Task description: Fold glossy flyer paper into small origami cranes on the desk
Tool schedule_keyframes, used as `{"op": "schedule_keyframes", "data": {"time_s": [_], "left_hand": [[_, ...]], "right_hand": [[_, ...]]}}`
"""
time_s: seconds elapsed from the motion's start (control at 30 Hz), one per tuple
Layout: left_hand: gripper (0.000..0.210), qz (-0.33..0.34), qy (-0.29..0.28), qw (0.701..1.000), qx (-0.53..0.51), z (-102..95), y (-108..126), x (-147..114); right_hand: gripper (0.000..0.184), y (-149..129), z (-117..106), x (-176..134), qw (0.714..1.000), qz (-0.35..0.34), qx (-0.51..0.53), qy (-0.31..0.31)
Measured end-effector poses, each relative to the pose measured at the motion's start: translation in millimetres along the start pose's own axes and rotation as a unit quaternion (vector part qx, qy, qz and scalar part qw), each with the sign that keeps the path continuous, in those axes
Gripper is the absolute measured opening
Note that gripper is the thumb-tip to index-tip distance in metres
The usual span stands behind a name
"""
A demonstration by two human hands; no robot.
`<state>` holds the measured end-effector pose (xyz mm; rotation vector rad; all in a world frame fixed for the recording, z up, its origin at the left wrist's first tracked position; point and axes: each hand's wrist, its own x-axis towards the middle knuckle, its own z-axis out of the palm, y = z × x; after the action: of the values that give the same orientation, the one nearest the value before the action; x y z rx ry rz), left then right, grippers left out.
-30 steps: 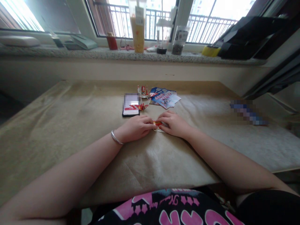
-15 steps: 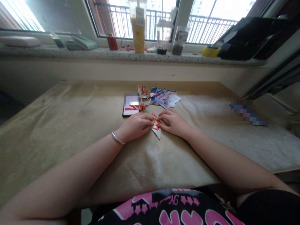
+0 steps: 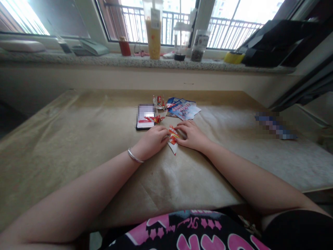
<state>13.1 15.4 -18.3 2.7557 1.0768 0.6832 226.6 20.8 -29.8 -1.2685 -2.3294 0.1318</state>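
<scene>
A small folded piece of red, orange and white printed paper [image 3: 173, 139] lies on the table between my hands, with a pointed white end towards me. My left hand [image 3: 155, 139], with a silver bangle at the wrist, grips its left edge with bent fingers; the fingertips are partly hidden. From the other side my right hand [image 3: 193, 136] has thumb and fingers curled onto the right edge. Just beyond them is a red folded paper piece [image 3: 156, 119] over the corner of a phone [image 3: 145, 114]. Another folded paper piece [image 3: 159, 101] stands farther back.
Blue printed leaflets [image 3: 183, 109] are fanned out behind my right hand. A blurred blue item [image 3: 275, 126] lies at the table's right. On the windowsill [image 3: 99, 59] stand a tall yellow-filled container [image 3: 154, 38], a red jar [image 3: 125, 47] and yellow tape [image 3: 234, 57].
My left hand and its bangle have shifted slightly to the right. The folded paper has turned a little, and more of its printed face shows between my fingers.
</scene>
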Motion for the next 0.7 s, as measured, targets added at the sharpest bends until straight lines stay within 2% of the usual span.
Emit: {"op": "schedule_keyframes", "data": {"time_s": [0.13,0.4,0.63,0.7], "left_hand": [[0.016,-0.022,0.000,0.999,-0.027,2.6,-2,2],[0.024,-0.048,0.010,0.998,-0.049,5.9,-7,2],[0.051,-0.079,0.050,0.991,-0.100,8.5,-7,1],[0.042,-0.068,0.043,0.992,-0.093,7.9,-8,1]], "right_hand": [[0.042,2,2,1,1.000,-0.006,0.007,0.001],[0.026,7,5,3,0.997,-0.014,0.074,0.031],[0.009,10,3,3,0.990,-0.046,0.130,0.011],[0.008,11,2,3,0.989,-0.057,0.140,0.008]]}}
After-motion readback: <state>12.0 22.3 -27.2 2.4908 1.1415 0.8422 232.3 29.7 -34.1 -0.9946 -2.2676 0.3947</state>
